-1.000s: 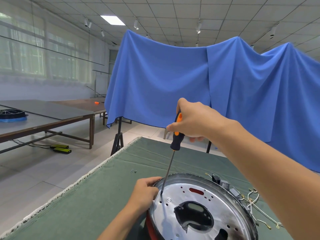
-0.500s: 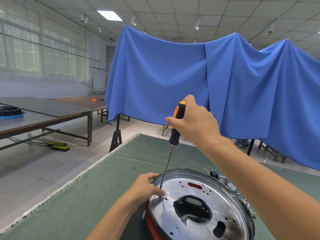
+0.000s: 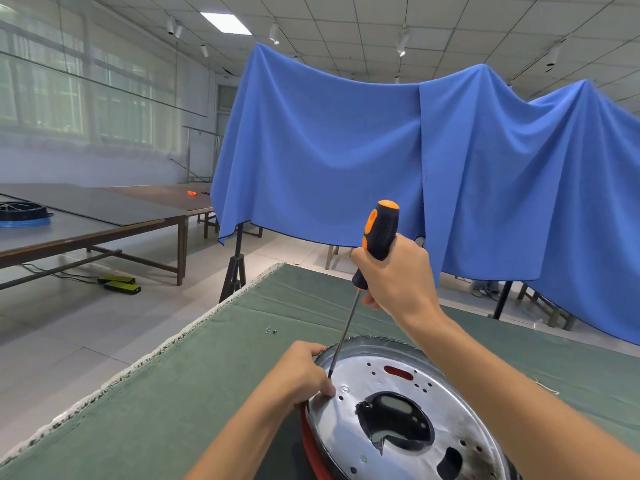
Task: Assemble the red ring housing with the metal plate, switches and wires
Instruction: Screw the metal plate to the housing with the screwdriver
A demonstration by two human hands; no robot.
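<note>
One green-covered surface [image 3: 173,393] is carrying the shiny round metal plate [image 3: 408,407], lying over the red ring housing [image 3: 306,434]. Left hand [image 3: 304,375] is gripping its rim; right hand [image 3: 398,275] is gripping an orange-black screwdriver [image 3: 379,233]. No writing is readable.

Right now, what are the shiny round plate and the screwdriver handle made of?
The round plate looks like thin polished metal: it mirrors the lights and has punched holes. The screwdriver handle looks like black and orange plastic or rubber, matte with a dotted grip; I cannot tell which. Its thin shaft looks like steel.
</note>
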